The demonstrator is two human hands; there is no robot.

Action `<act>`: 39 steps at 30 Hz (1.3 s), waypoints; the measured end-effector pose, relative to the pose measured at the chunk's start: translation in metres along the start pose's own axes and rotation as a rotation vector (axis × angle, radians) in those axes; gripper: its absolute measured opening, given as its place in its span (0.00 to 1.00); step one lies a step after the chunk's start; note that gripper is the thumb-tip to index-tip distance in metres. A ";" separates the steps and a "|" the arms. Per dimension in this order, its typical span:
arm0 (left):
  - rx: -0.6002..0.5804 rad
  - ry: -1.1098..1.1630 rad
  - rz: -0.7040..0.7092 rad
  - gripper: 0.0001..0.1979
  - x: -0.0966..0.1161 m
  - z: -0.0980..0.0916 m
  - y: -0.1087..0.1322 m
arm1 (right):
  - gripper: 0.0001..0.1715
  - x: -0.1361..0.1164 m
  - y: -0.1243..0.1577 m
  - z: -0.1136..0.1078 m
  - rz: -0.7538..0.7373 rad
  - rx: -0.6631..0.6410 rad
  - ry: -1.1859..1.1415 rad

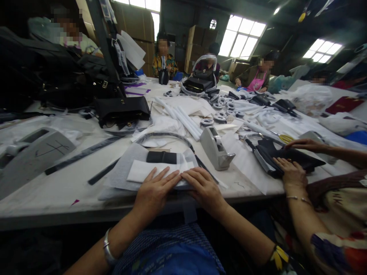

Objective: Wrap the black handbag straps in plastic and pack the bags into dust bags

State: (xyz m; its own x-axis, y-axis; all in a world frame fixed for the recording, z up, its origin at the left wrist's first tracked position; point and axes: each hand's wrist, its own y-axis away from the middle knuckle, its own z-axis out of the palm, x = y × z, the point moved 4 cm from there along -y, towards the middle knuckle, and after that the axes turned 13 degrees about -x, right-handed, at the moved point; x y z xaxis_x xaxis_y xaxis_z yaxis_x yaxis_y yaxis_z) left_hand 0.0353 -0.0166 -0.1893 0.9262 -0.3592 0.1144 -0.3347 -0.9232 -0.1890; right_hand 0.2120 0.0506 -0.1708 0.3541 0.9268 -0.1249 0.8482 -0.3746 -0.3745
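My left hand (155, 191) lies flat, fingers stretched out, on a white folded sheet (143, 171) at the table's near edge. My right hand (204, 188) rests beside it, fingers extended and pressing the same wrapping paper. The fingertips of both hands nearly meet. Just beyond them a small black leather piece (161, 157) sits on the grey-white tissue (126, 160). A black strap (169, 136) curves behind it.
A grey tape dispenser (216, 147) stands right of my hands. A co-worker's hands (291, 170) hold a black bag part (286, 154) at right. Black handbags (122, 110) at left, white paper rolls (186, 120) mid-table, a grey machine (31, 152) far left. Other people sit across.
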 end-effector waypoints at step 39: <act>0.272 -0.050 -0.051 0.20 0.018 0.006 0.000 | 0.15 -0.052 0.058 0.032 -0.121 0.208 -0.199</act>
State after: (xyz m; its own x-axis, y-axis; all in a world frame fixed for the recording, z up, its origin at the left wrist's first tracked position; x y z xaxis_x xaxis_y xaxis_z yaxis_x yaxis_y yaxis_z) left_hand 0.0533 -0.0219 -0.1932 0.9504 -0.2997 0.0834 -0.2348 -0.8669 -0.4397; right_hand 0.2301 -0.0179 -0.2153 0.1540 0.9590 -0.2378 0.7733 -0.2668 -0.5751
